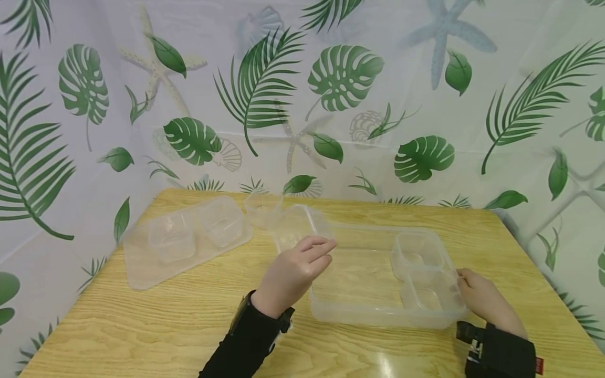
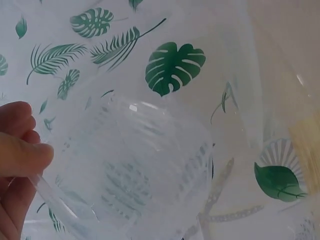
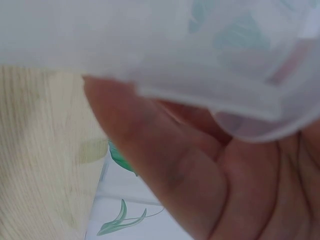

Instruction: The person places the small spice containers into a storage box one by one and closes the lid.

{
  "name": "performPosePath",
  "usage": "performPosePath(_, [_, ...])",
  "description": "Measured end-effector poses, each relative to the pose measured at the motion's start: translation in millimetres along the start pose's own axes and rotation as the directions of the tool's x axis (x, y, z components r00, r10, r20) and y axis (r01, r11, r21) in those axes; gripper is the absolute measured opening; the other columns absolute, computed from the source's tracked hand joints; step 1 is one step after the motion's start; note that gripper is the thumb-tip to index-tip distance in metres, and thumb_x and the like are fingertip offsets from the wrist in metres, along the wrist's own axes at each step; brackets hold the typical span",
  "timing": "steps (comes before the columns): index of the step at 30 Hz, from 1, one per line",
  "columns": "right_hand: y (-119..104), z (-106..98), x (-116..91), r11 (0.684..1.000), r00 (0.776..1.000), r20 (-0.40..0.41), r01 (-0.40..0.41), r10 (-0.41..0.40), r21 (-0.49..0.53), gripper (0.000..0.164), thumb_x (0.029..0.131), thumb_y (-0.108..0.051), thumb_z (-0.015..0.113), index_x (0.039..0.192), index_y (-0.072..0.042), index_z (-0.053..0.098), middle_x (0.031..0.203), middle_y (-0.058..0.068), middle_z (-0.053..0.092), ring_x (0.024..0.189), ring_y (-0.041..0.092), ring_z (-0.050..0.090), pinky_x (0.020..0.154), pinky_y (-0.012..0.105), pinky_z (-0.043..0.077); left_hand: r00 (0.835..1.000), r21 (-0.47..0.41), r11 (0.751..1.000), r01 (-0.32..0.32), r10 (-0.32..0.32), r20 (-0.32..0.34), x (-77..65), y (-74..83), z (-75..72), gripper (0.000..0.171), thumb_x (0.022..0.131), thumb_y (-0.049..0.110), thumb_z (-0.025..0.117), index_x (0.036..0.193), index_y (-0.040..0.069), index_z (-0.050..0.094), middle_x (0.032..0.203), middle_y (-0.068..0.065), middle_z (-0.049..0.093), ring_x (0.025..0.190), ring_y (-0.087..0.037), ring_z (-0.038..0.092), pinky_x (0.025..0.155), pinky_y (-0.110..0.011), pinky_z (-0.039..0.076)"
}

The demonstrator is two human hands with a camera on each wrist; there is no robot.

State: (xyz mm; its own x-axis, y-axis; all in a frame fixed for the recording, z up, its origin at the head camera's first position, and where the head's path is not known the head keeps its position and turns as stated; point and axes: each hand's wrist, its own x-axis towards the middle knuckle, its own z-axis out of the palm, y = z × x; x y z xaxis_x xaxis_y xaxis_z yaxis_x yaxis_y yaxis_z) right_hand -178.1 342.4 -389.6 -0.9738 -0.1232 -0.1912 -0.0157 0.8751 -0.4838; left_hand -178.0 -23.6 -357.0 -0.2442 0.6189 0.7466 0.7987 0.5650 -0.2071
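My left hand [image 1: 300,268] pinches the rim of a small clear plastic box [image 2: 145,160], held tilted over the left end of a large clear plastic container [image 1: 378,315]. In the left wrist view the thumb lies on that rim. At the container's right end, my right hand [image 1: 487,296] grips its wall; the right wrist view shows the thumb and fingers around the cloudy plastic edge [image 3: 210,97]. Inside the container, along the right side, sit two small boxes, a back one [image 1: 420,254] and a front one [image 1: 427,294].
To the left, a flat translucent lid [image 1: 146,275] lies on the wooden table [image 1: 142,336] with two small boxes on it, one left [image 1: 172,241] and one right [image 1: 222,223]. Another small box [image 1: 262,207] stands near the back edge. A leaf-printed cloth [image 1: 283,63] hangs behind.
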Motion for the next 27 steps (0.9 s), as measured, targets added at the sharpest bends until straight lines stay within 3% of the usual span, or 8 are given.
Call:
performPosePath(7, [-0.5,-0.2,-0.5,1.000,1.000,0.009,0.001,-0.001,0.000,0.050,0.098,-0.022,0.019,0.123,0.019,0.033,0.117,0.037,0.040,0.103,0.050,0.042,0.077,0.052,0.040,0.994,0.005,0.994,-0.106,0.105,0.041,7.2,19.6,10.7,0.011,0.077,0.000,0.066,0.072,0.010,0.063,0.105,-0.004,0.062,0.100,-0.013,0.054,0.077,-0.011,0.043])
performPosePath(14, [-2.2,-0.3,-2.1,1.000,1.000,0.003,0.007,-0.007,0.003,0.048,0.098,-0.019,0.020,0.123,0.020,0.032,0.116,0.037,0.041,0.103,0.050,0.042,0.076,0.052,0.040,0.987,-0.076,0.992,-0.102,0.110,0.118,6.3,34.1,24.6,0.016,0.080,0.000,0.063,0.069,0.012,0.060,0.106,-0.002,0.062,0.100,-0.011,0.054,0.071,-0.010,0.043])
performPosePath(20, [-3.7,-0.3,-1.9,1.000,1.000,0.023,0.000,0.000,0.009,0.050,0.098,-0.021,0.018,0.124,0.020,0.030,0.119,0.039,0.037,0.105,0.051,0.039,0.079,0.054,0.039,0.965,-0.081,0.988,-0.134,0.149,0.216,4.0,42.2,36.1,0.015,0.082,0.005,0.062,0.069,0.014,0.061,0.106,0.001,0.062,0.100,-0.009,0.054,0.077,-0.011,0.042])
performPosePath(25, [-2.9,0.5,-2.0,1.000,1.000,0.006,0.007,-0.007,0.011,0.048,0.098,-0.019,0.019,0.123,0.019,0.032,0.117,0.038,0.040,0.102,0.049,0.042,0.076,0.052,0.040,0.952,-0.064,0.988,-0.140,0.152,0.264,1.9,46.6,46.7,0.016,0.083,0.008,0.061,0.069,0.016,0.060,0.107,0.006,0.061,0.099,-0.006,0.053,0.066,-0.008,0.042])
performPosePath(27, [-2.3,0.6,-2.0,1.000,1.000,0.000,0.009,-0.009,0.010,0.047,0.098,-0.019,0.020,0.123,0.019,0.033,0.116,0.037,0.041,0.101,0.049,0.043,0.075,0.051,0.041,0.948,-0.065,0.988,-0.143,0.156,0.277,1.9,47.9,50.5,0.015,0.083,0.008,0.061,0.071,0.016,0.061,0.107,0.005,0.062,0.099,-0.006,0.053,0.068,-0.008,0.042])
